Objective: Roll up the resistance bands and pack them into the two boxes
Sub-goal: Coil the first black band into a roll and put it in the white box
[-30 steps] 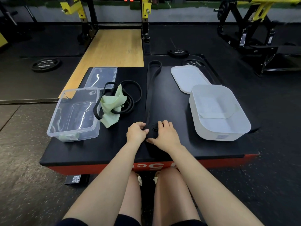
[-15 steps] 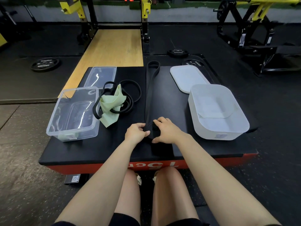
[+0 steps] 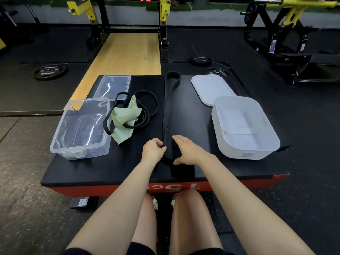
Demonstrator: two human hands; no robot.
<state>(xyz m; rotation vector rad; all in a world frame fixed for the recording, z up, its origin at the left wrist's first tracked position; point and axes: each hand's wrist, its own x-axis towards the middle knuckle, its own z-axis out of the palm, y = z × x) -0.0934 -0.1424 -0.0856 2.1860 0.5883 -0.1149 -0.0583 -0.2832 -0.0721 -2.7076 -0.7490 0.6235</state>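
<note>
A wide black resistance band (image 3: 167, 107) lies stretched away from me down the middle of the black platform (image 3: 103, 168). Its near end is wound into a small roll between my hands. My left hand (image 3: 153, 151) pinches the roll's left side and my right hand (image 3: 185, 150) cups its right side. A clear plastic box (image 3: 81, 129) stands at the left, a white box (image 3: 244, 126) at the right. A tangle of thin black bands (image 3: 147, 105) and a pale green band (image 3: 127, 116) lies beside the clear box.
The clear lid (image 3: 114, 86) lies behind the clear box and the white lid (image 3: 211, 89) behind the white box. Weight plates (image 3: 49, 71) lie on the gym floor, with a wooden lifting strip (image 3: 127, 52) and yellow rack uprights beyond. My knees are below the platform's front edge.
The roll has grown slightly and moved a little away from me along the band. My right hand turned from lying flat over the roll to cupping its side.
</note>
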